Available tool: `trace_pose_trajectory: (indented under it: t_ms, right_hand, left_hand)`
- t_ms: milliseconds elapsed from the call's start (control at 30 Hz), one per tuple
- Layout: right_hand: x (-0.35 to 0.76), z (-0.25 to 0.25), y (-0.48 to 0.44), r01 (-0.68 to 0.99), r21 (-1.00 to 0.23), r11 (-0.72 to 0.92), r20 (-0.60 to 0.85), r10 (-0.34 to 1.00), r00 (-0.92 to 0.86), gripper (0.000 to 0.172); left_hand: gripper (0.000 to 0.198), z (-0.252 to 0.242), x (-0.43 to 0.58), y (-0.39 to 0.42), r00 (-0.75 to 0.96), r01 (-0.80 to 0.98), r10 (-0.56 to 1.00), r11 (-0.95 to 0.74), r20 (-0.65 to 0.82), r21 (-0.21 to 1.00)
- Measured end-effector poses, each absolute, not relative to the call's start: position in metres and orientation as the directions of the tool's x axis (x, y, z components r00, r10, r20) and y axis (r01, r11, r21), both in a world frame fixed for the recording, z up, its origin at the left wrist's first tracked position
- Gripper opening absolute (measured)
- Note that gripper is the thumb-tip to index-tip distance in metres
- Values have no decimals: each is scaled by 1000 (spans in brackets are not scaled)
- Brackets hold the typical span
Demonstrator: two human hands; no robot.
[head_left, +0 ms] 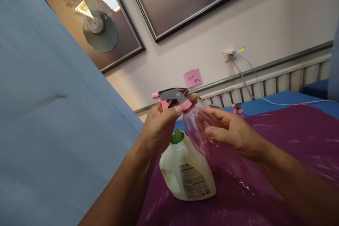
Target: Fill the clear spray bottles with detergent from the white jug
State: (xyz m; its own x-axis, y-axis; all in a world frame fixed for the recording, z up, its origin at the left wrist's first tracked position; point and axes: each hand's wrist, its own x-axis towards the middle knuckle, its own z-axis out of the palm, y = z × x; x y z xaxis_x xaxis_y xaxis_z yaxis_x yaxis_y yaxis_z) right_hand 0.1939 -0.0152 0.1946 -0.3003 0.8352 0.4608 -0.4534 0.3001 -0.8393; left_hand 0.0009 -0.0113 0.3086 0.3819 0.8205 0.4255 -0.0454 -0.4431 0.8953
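A clear spray bottle [194,123] with a grey and pink trigger head [173,95] is held up tilted in front of me. My left hand [161,123] is closed around its pink collar, thumb pressed on the ring. My right hand [233,130] grips the transparent body from the right side. Just below stands a white detergent jug [189,173] with a printed label; its mouth shows a green spout and no cap. I cannot make out any liquid in the spray bottle.
Purple plastic sheeting [296,141] covers a blue surface [280,97]. Another pink-collared sprayer [237,108] stands behind my right hand. A white cable [275,103] runs from a wall socket [230,55] above a radiator [238,91]. A pale blue panel [53,120] fills the left.
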Motion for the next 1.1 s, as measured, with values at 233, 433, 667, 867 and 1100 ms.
trace_pose_trajectory:
  t_ms: [233, 433, 667, 867, 1100]
  right_hand:
    - [196, 193, -13, -443, -832, 335, 481, 832, -275, 55]
    - [195, 191, -9, -457, -828, 324, 473, 842, -261, 55]
    - [192, 192, -9, -422, -820, 386, 497, 847, -190, 59]
    - [188, 189, -5, -425, -822, 378, 491, 849, -195, 61]
    - [184, 185, 1, -457, -790, 408, 520, 841, -149, 63]
  left_hand:
    - [38, 302, 0, -1, 255, 121, 863, -476, 436, 871]
    - [35, 309, -4, -1, 374, 43, 837, -445, 399, 894]
    - [32, 303, 4, 5, 263, 135, 865, -472, 427, 871]
    - [28, 299, 3, 6, 270, 104, 868, -457, 417, 884]
    - [32, 301, 2, 17, 276, 67, 869, -444, 411, 894]
